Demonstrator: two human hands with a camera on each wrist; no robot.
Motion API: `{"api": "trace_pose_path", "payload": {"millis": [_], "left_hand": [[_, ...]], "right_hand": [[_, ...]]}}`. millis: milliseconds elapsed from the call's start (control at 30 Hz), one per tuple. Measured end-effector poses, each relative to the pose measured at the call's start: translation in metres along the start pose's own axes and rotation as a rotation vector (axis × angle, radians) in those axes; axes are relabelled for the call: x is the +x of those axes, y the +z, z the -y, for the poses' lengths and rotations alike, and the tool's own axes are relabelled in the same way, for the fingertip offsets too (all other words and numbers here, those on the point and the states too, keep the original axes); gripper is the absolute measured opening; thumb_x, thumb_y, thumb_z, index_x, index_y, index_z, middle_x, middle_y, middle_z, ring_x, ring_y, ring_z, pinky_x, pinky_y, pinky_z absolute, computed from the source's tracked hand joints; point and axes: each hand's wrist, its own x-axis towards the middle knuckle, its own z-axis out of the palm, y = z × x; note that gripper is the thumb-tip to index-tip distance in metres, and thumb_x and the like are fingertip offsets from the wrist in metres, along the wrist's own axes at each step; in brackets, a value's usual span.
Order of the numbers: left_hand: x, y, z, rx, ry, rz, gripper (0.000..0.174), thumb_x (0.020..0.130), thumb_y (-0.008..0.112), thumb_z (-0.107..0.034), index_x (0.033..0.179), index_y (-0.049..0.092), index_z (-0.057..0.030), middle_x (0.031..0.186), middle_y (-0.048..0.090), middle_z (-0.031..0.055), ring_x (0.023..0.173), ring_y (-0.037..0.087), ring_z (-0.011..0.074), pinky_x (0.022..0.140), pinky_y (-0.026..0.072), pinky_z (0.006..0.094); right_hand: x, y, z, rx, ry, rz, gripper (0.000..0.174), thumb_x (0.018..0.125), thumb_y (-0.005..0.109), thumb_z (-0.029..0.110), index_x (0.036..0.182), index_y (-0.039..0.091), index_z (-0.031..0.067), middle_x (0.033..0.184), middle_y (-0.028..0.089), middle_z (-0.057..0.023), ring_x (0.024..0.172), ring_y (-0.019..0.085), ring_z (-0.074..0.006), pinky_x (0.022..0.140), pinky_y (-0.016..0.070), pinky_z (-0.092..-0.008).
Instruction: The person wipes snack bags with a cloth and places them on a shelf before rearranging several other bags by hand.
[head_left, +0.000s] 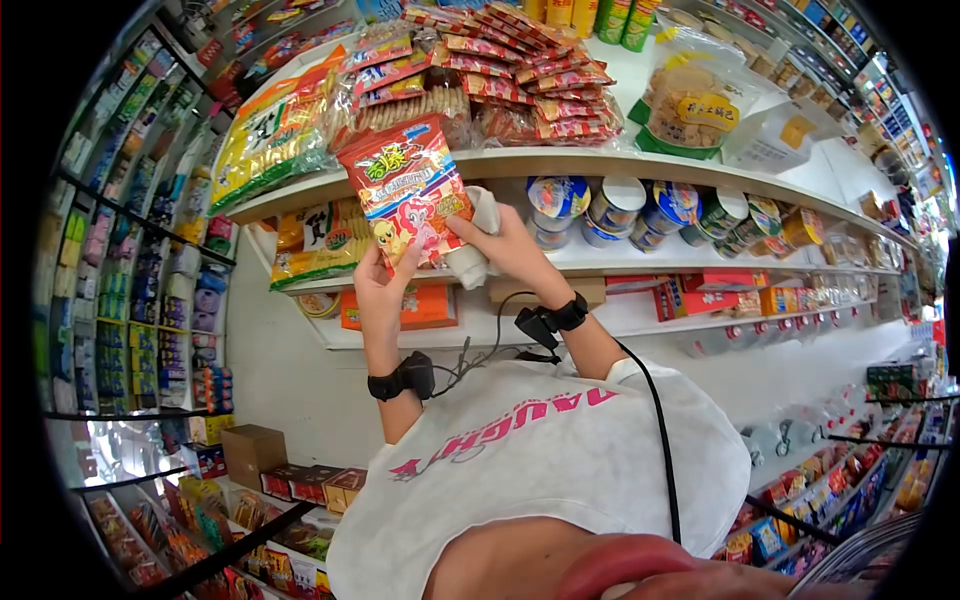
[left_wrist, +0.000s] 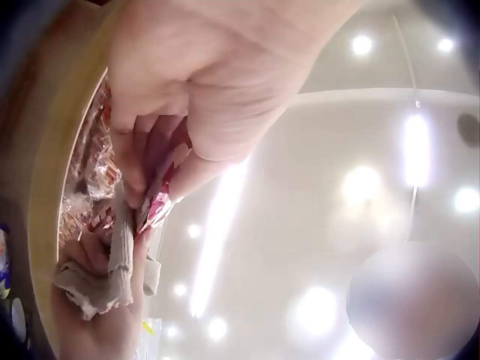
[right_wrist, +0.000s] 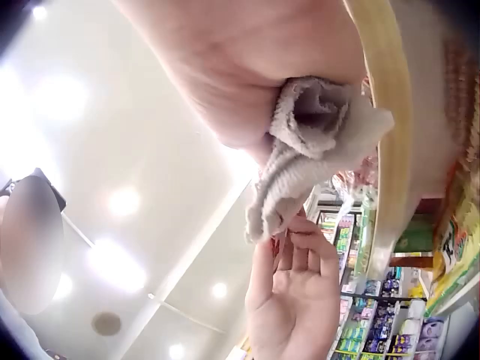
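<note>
A red snack packet [head_left: 405, 185] with cartoon ponies on its front is held up before the shelf, its face toward the head camera. My left hand [head_left: 383, 290] pinches its lower left corner between thumb and fingers. At the packet's right side, my right hand [head_left: 515, 258] grips a crumpled grey-white cloth [head_left: 468, 265], the thumb lying over the packet's edge. The left wrist view shows the packet edge-on as a red strip [left_wrist: 156, 202] beside the cloth [left_wrist: 120, 259]. In the right wrist view the folded cloth [right_wrist: 311, 139] bulges from my right hand and hides most of the packet.
Behind the packet, a pile of red snack packets [head_left: 500, 70] fills the white top shelf [head_left: 640, 165], with yellow-green bags [head_left: 280, 125] at its left and a large clear bag [head_left: 690, 105] at its right. Tubs [head_left: 558, 205] stand one shelf lower. Cables hang between my wrists.
</note>
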Motion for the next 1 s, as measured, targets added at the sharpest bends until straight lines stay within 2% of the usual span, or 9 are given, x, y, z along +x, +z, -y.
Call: {"api": "trace_pose_path", "payload": {"millis": [167, 300, 333, 433, 533, 633, 767, 867, 1000], "left_hand": [[0.035, 0.045, -0.04, 0.11, 0.125, 0.016, 0.031, 0.093, 0.069, -0.004, 0.121, 0.06, 0.0043, 0.111, 0.069, 0.0078, 0.098, 0.065, 0.011, 0.087, 0.0496, 0.0253], [0.07, 0.072, -0.051, 0.208, 0.23, -0.094, 0.032, 0.092, 0.071, -0.006, 0.12, 0.06, 0.0062, 0.109, 0.07, 0.0082, 0.095, 0.066, 0.0116, 0.083, 0.0496, 0.0243], [0.077, 0.076, -0.053, 0.264, 0.243, -0.148, 0.035, 0.091, 0.073, -0.007, 0.121, 0.059, 0.0071, 0.11, 0.069, 0.0078, 0.095, 0.065, 0.0106, 0.083, 0.0496, 0.0238], [0.091, 0.096, -0.065, 0.233, 0.243, -0.101, 0.037, 0.091, 0.074, -0.008, 0.121, 0.06, 0.0074, 0.111, 0.069, 0.0077, 0.096, 0.064, 0.0095, 0.083, 0.0499, 0.0236], [0.111, 0.111, -0.073, 0.312, 0.316, -0.031, 0.035, 0.092, 0.072, -0.008, 0.121, 0.061, 0.0072, 0.112, 0.069, 0.008, 0.095, 0.065, 0.0092, 0.081, 0.051, 0.0232], [0.134, 0.12, -0.092, 0.301, 0.338, -0.03, 0.032, 0.093, 0.07, -0.007, 0.12, 0.062, 0.0076, 0.11, 0.07, 0.0083, 0.092, 0.066, 0.0095, 0.08, 0.0517, 0.0229], [0.183, 0.121, -0.108, 0.22, 0.385, -0.044, 0.031, 0.093, 0.07, -0.008, 0.118, 0.063, 0.008, 0.108, 0.069, 0.0093, 0.092, 0.066, 0.0104, 0.081, 0.0528, 0.024], [0.224, 0.127, -0.117, 0.273, 0.452, -0.038, 0.035, 0.093, 0.071, -0.011, 0.121, 0.061, 0.0082, 0.108, 0.068, 0.0094, 0.094, 0.066, 0.0124, 0.082, 0.0548, 0.0259], [0.279, 0.121, -0.118, 0.617, 0.483, -0.046, 0.045, 0.09, 0.075, -0.015, 0.124, 0.059, 0.0092, 0.107, 0.069, 0.0111, 0.09, 0.069, 0.0148, 0.077, 0.056, 0.0262]], "right_hand": [[0.016, -0.026, 0.037, -0.007, -0.239, -0.1, 0.035, 0.092, 0.074, 0.023, 0.116, 0.065, -0.0013, 0.094, 0.072, -0.0035, 0.079, 0.061, -0.0077, 0.073, 0.0513, -0.0261], [0.044, -0.037, 0.042, -0.061, -0.413, -0.278, 0.043, 0.094, 0.07, 0.016, 0.13, 0.056, -0.0024, 0.095, 0.071, -0.0106, 0.084, 0.061, -0.0113, 0.078, 0.0517, -0.0305], [0.047, -0.046, 0.046, -0.067, -0.282, -0.224, 0.048, 0.095, 0.063, 0.011, 0.139, 0.048, -0.0019, 0.116, 0.066, -0.0179, 0.1, 0.064, -0.02, 0.088, 0.0501, -0.0328], [0.064, -0.038, 0.065, -0.047, -0.737, -0.479, 0.046, 0.097, 0.062, 0.012, 0.141, 0.053, 0.0033, 0.146, 0.049, -0.0187, 0.131, 0.049, -0.0282, 0.105, 0.041, -0.0381], [0.082, -0.047, 0.056, -0.609, -0.774, -0.306, 0.074, 0.076, 0.066, -0.001, 0.147, 0.048, 0.0134, 0.161, 0.025, -0.0193, 0.147, 0.024, -0.0433, 0.118, 0.0269, -0.0496], [0.094, -0.06, 0.06, -0.579, -0.811, -0.245, 0.081, 0.069, 0.066, -0.003, 0.145, 0.052, 0.0203, 0.162, 0.024, -0.0175, 0.15, 0.014, -0.0448, 0.119, 0.0191, -0.0567], [0.094, -0.073, 0.07, -0.593, -0.896, -0.091, 0.065, 0.072, 0.067, 0.0, 0.134, 0.062, 0.0177, 0.161, 0.025, -0.0186, 0.149, 0.02, -0.0414, 0.119, 0.0203, -0.0552], [0.091, -0.075, 0.065, -0.344, -0.858, -0.112, 0.045, 0.083, 0.065, 0.002, 0.127, 0.065, 0.0073, 0.157, 0.031, -0.0212, 0.146, 0.029, -0.0417, 0.118, 0.026, -0.0493], [0.081, -0.091, 0.06, -0.222, -0.806, -0.148, 0.037, 0.089, 0.064, 0.003, 0.126, 0.065, 0.0007, 0.152, 0.039, -0.0212, 0.14, 0.039, -0.0404, 0.113, 0.034, -0.0459]]}}
